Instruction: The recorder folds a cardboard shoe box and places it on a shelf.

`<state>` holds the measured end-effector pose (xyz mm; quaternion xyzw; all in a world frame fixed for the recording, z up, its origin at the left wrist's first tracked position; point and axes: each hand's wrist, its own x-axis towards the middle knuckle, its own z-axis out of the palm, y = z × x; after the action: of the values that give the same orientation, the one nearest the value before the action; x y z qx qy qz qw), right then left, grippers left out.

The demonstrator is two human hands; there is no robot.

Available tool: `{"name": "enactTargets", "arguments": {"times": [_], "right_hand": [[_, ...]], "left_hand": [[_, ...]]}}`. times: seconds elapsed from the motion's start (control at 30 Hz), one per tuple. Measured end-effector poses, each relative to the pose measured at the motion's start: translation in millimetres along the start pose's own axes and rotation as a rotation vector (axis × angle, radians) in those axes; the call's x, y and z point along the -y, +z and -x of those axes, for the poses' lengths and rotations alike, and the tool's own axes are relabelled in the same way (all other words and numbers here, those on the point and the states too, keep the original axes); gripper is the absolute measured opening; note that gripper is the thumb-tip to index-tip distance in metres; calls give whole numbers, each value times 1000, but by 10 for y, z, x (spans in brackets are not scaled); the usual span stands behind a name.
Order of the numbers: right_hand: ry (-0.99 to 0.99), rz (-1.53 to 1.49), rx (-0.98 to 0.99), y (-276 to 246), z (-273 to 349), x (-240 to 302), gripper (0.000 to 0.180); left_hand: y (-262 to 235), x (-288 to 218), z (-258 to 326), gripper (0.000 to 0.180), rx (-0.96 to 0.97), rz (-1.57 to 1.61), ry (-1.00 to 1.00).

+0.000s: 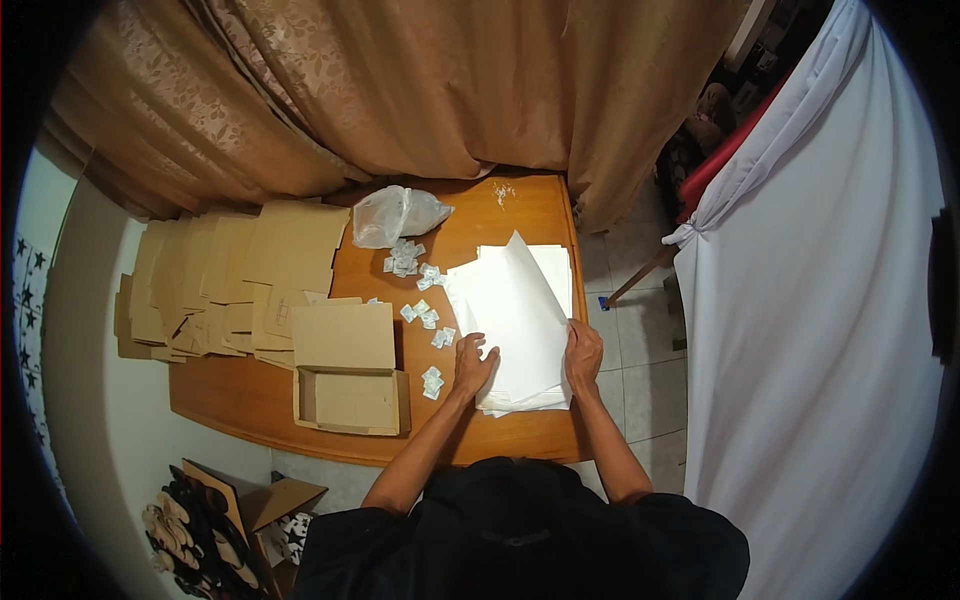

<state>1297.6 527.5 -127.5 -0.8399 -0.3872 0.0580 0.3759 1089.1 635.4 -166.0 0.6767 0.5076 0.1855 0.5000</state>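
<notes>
- The left hand (473, 362) lay flat with spread, released fingers on the stack of white paper sheets (515, 320), at its 8 o'clock corner.
- The right hand (583, 352) pinched the lifted top sheet (520, 290) at the stack's 4 o'clock edge.
- The stack rested on the wooden table (250, 400), toward its 3 o'clock side.
- Small white sachets (425, 318) were scattered at 9 o'clock, just beside the stack.
- An open cardboard box (350, 385) stood farther at 9 o'clock; flat cardboard pieces (230, 280) and a clear plastic bag (395, 213) lay beyond.
</notes>
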Motion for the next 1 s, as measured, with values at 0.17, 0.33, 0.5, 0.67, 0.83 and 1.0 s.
{"name": "enactTargets", "arguments": {"times": [0.17,0.33,0.5,0.67,0.83,1.0], "right_hand": [[-276,205,-285,-77,120,270,22],[-405,231,-316,-243,198,756,21],[-461,16,-294,-292,329,1218,20],[-516,-57,-277,-319,475,1749,19],[-604,-165,-66,-360,675,2311,25],[-660,-232,146,-415,929,2824,23]], "left_hand": [[-275,-122,182,48,24,9,37],[-624,-23,212,42,35,125,108],[-1116,-97,240,38,-4,222,166],[-1696,-64,189,35,-47,309,227],[-2443,-74,176,36,-136,352,263],[-3174,21,46,50,-106,228,341]]}}
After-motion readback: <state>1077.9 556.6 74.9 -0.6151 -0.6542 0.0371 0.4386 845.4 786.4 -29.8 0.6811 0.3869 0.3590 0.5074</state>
